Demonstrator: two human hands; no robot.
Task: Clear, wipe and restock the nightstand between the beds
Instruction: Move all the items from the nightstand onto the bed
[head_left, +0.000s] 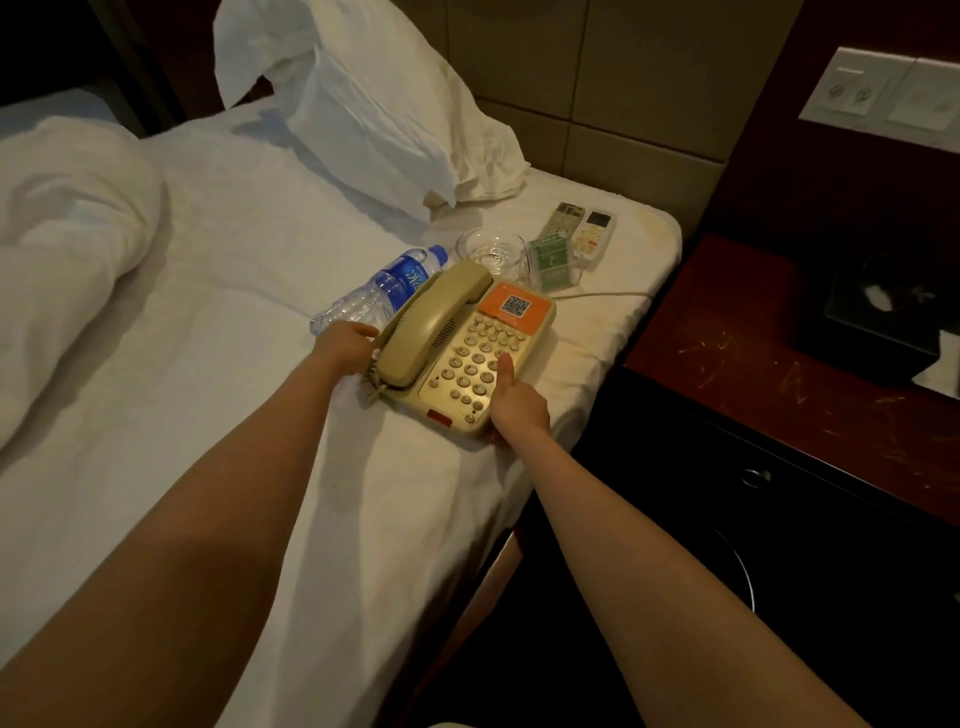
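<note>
A beige desk telephone (462, 343) with an orange QR sticker lies on the white bed near its right edge. My left hand (348, 345) grips its left side by the handset. My right hand (517, 402) holds its near right corner, thumb on the keypad. Behind the phone lie a water bottle (384, 288), a glass ashtray (491, 249), a clear box of green packets (553, 260) and two remotes (579, 231). The dark red nightstand (753, 358) stands to the right, scratched, with a black tissue box (883, 306) on it.
A pillow (374, 114) leans at the head of the bed and a bunched duvet (67, 239) lies at left. The phone cord (608, 294) runs toward the nightstand. A wall switch panel (878, 93) sits above it. A drawer knob (756, 475) shows below.
</note>
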